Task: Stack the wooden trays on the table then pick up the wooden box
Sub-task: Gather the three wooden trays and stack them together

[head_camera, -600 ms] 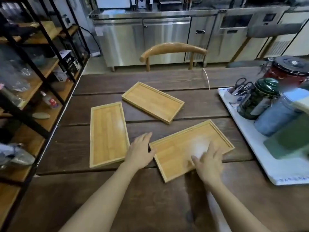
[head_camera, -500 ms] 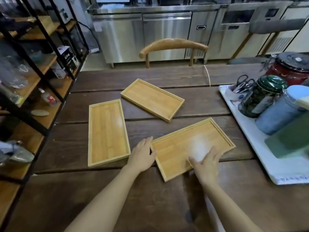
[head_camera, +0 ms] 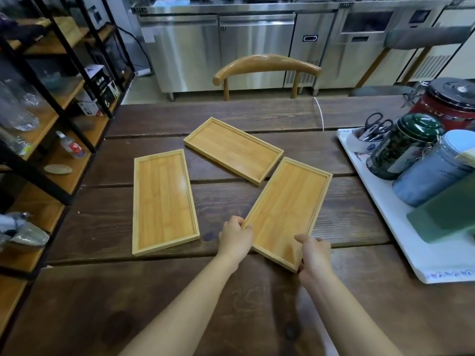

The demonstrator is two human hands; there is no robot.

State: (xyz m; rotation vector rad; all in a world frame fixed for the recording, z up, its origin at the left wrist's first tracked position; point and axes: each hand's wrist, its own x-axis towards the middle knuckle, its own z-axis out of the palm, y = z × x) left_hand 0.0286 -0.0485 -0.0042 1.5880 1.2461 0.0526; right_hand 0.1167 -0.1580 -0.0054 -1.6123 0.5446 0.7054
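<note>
Three shallow bamboo trays lie on the dark wooden table (head_camera: 347, 217). The left tray (head_camera: 164, 199) lies lengthwise, flat and untouched. The far tray (head_camera: 232, 149) lies at an angle behind it. The near right tray (head_camera: 288, 211) is turned diagonally, its far corner close to the far tray. My left hand (head_camera: 235, 238) grips its near left corner. My right hand (head_camera: 312, 253) grips its near right corner, thumb on top. No wooden box is in sight.
A white tray (head_camera: 385, 219) at the table's right edge holds a green tin, a blue jar, a red jar, a cup with scissors and a green block. A wooden chair (head_camera: 267, 65) stands beyond the table. Black-framed shelves (head_camera: 51, 140) line the left side.
Both hands moved from resting flat on the near tray to gripping its near corners. The tray has been swung round from crosswise to a steep diagonal.
</note>
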